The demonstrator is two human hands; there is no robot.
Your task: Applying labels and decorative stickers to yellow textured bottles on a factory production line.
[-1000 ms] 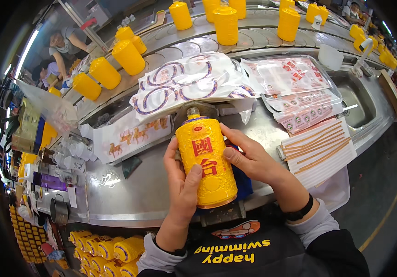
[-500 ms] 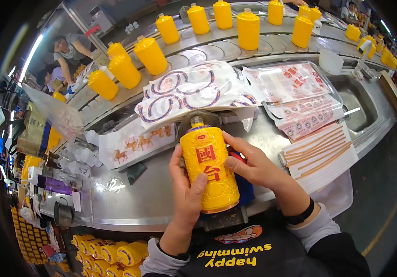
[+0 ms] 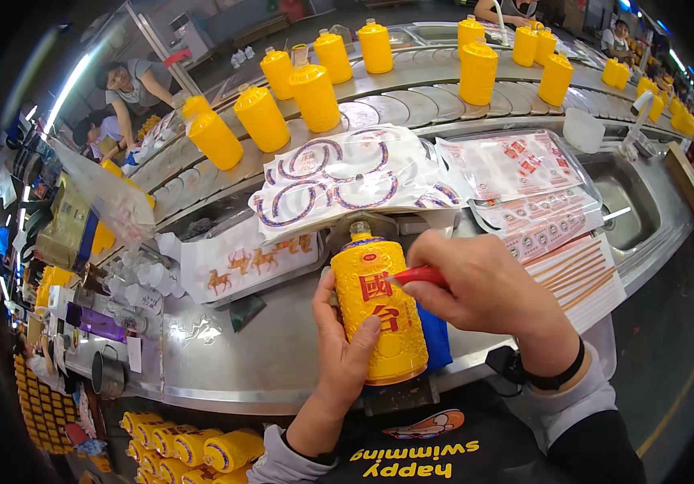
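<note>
From the head camera, the left hand [image 3: 345, 355] wraps around a yellow bottle [image 3: 381, 315] and holds it upright, just above a shiny metal counter [image 3: 226, 363]. Its thumb presses on the front of the bottle, next to the red signs. The right hand [image 3: 484, 292] is curled shut and pinches a small red tool [image 3: 418, 277], whose tip touches the front of the bottle. A blue thing [image 3: 436, 339] sits right behind the bottle. Sheets of labels with blue rings [image 3: 347, 177] lie further back on the counter, and sheets of red labels [image 3: 516, 165] lie to the right. Many more yellow bottles [image 3: 315, 95] stand on a curved moving belt [image 3: 411, 101] at the back.
</note>
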